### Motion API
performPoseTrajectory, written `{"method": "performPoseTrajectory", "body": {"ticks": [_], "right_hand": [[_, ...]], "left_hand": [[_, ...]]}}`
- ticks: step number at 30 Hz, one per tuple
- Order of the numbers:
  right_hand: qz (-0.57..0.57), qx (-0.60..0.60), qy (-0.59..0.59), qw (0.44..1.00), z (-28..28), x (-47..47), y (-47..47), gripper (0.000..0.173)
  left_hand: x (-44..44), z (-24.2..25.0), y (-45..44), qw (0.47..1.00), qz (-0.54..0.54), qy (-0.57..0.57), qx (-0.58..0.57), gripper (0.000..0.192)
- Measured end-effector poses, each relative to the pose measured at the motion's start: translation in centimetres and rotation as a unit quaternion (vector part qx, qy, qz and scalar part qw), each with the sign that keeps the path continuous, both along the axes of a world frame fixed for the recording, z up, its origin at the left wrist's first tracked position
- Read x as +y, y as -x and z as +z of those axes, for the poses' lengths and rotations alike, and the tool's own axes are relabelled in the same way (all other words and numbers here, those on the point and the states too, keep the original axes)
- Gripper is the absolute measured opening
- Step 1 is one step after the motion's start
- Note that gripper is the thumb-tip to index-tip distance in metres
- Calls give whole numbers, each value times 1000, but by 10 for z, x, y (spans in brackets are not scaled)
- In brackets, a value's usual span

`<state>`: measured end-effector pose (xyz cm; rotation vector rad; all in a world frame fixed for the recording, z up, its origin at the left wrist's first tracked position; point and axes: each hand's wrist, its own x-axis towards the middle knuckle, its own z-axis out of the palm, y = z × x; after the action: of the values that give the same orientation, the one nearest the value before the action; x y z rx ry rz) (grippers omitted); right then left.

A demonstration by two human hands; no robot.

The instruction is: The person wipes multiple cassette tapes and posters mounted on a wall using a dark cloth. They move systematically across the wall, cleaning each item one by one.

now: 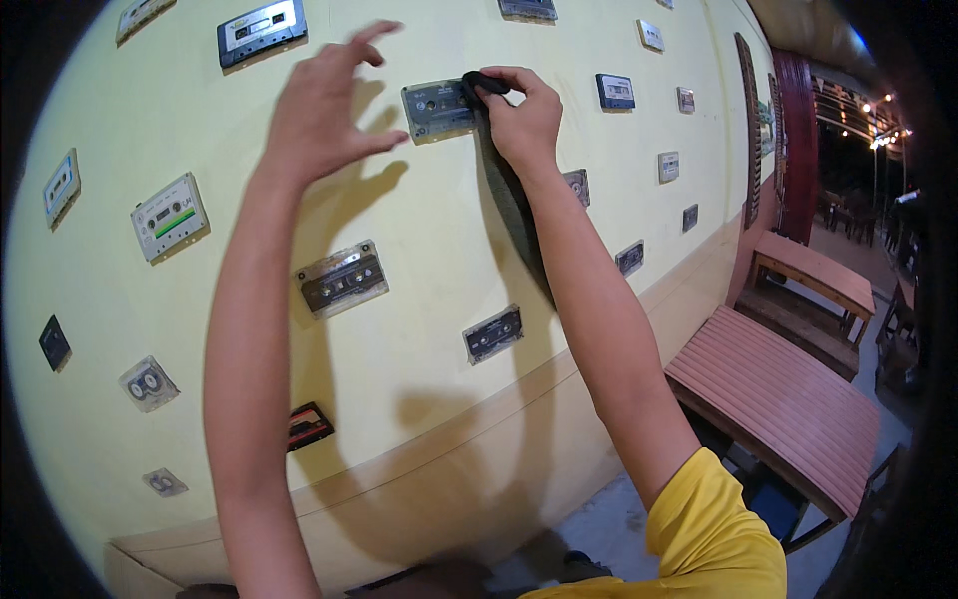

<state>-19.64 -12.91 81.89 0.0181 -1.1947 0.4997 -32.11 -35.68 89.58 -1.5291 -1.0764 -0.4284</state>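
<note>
A dark translucent cassette tape (438, 111) is fixed to the pale yellow wall (426, 202). My right hand (525, 112) pinches a dark cloth (500, 176) against the cassette's right end, hiding that end, and the cloth's length hangs down behind my forearm. My left hand (322, 105) is raised to the left of the same cassette, thumb and fingers spread with nothing in them. Its thumb tip lies near the cassette's lower left corner; whether it touches, I cannot tell. Below both hands, a clear-edged cassette tape (343, 278) is mounted on the wall.
Several more cassettes dot the wall, among them a white one with a green stripe (171, 217) and a black-and-red one (309, 427) partly behind my left forearm. At the right stand a slatted reddish table (778, 408) and a wooden bench (816, 269). A dark red curtain (795, 142) hangs farther back.
</note>
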Motion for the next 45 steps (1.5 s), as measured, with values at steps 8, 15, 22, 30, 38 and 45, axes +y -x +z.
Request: {"method": "performPoseTrajectory", "body": {"ticks": [8, 15, 22, 30, 38, 45], "right_hand": [[-91, 70, -97, 989, -4, -13, 28, 33], [-28, 46, -222, 974, -10, -39, 41, 35], [-151, 81, -63, 983, -10, -12, 32, 34], [-126, 101, -209, 964, -35, -56, 60, 33], [-144, 111, -117, 976, -36, -22, 44, 34], [-136, 81, -247, 956, -48, -42, 48, 31]], "left_hand": [[45, -29, 5, 997, -26, -42, -61, 107], [46, -30, 19, 996, -15, -65, -54, 102], [46, -30, 20, 996, -67, -46, -37, 86], [46, -30, 24, 998, -45, -32, -35, 91], [48, -29, 27, 998, -45, -33, -34, 78], [47, -30, 25, 998, -28, -51, -21, 73]]}}
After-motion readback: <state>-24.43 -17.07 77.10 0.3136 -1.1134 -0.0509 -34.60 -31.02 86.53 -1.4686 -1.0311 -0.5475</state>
